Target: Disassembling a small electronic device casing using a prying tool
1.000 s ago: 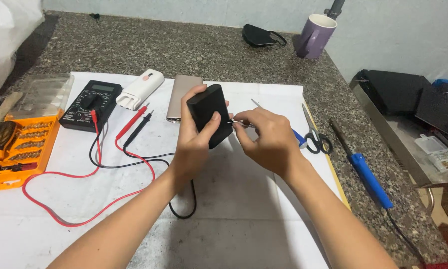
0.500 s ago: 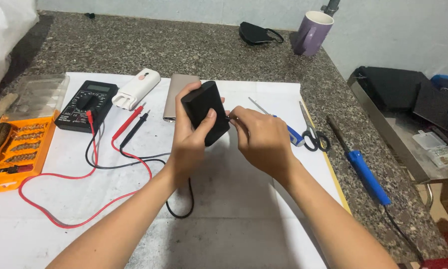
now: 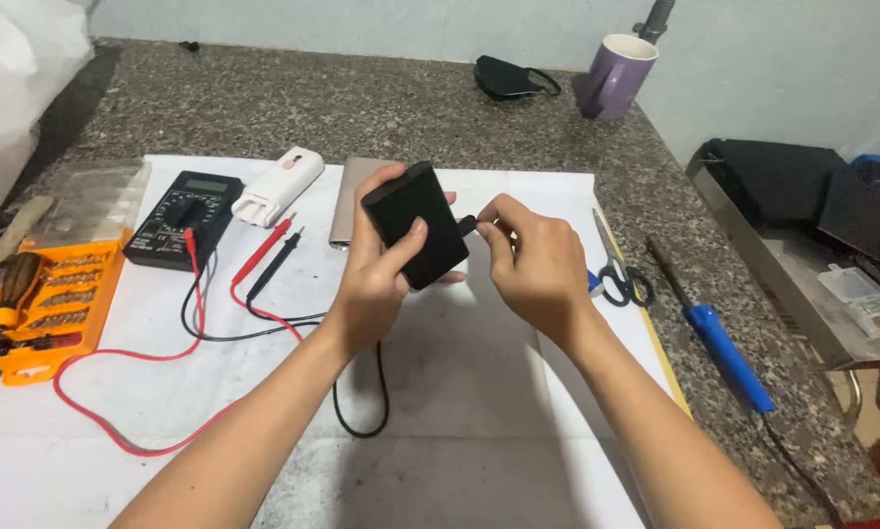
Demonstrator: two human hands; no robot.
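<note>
Left hand (image 3: 376,284): grasping a black slab-shaped power pack (image 3: 417,223), thumb across its face and fingers behind; the pack is raised above the white sheet (image 3: 479,392), tilted, just in front of a grey flat device (image 3: 354,201) lying on the sheet.
Right hand (image 3: 538,264): fingertips clenched on a small black plug (image 3: 467,224), pressed against the pack's right edge.
Cable: a black cable (image 3: 361,411) loops below the left wrist; where it ends I cannot tell.
Step in hand: as I judge it, the plug is being seated in, or pulled out of, the pack's side port; which of the two does not show.
Next move calls for: the pack held steady and the plug kept straight in line with the port, without twisting.
Left of the hands: a black multimeter (image 3: 173,217) with a red probe (image 3: 261,251) and a black probe (image 3: 275,264), a white gadget (image 3: 279,186), an orange bit case (image 3: 43,309).
Right of the hands: scissors (image 3: 616,264) and a blue-handled tool (image 3: 719,343).
Far tabletop (image 3: 293,108): a purple mug (image 3: 616,73).
</note>
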